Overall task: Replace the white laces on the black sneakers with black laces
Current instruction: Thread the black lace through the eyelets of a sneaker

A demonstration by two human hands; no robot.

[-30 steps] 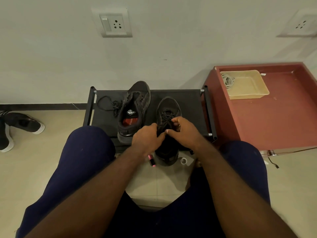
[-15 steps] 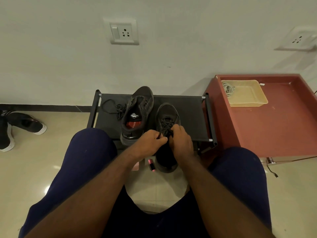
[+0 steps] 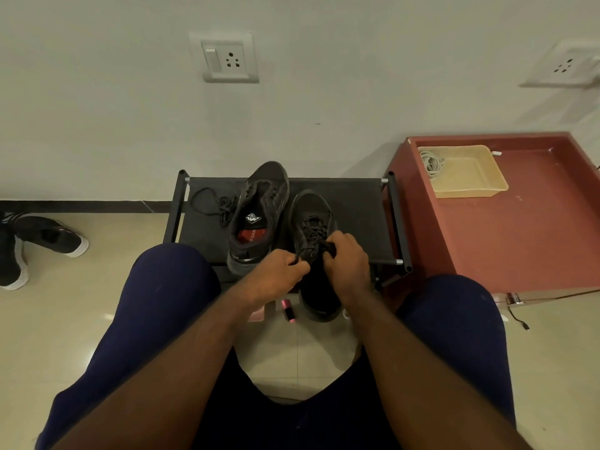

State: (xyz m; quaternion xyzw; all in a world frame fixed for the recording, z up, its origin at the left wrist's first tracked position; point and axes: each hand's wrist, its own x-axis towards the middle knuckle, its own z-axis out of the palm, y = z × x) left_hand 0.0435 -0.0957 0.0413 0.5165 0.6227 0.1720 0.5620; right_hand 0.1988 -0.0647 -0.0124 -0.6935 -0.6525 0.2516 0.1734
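Note:
Two black sneakers stand on a low black rack. The right sneaker carries a black lace through its eyelets. My left hand pinches one end of that lace at the shoe's left side. Over the shoe's tongue, my right hand grips the other end. The left sneaker lies open with no lace, its insole logo showing. A loose black lace lies coiled on the rack to its left. White laces sit in a beige tray.
A red-brown side table holding the tray stands right of the rack. Another pair of dark shoes lies on the floor at far left. A small pink object lies on the tiles by my knees. The wall is close behind.
My hands have drawn slightly apart, the left one pulling its lace end leftwards and the right settling over the tongue. The camera view has tipped downward a little.

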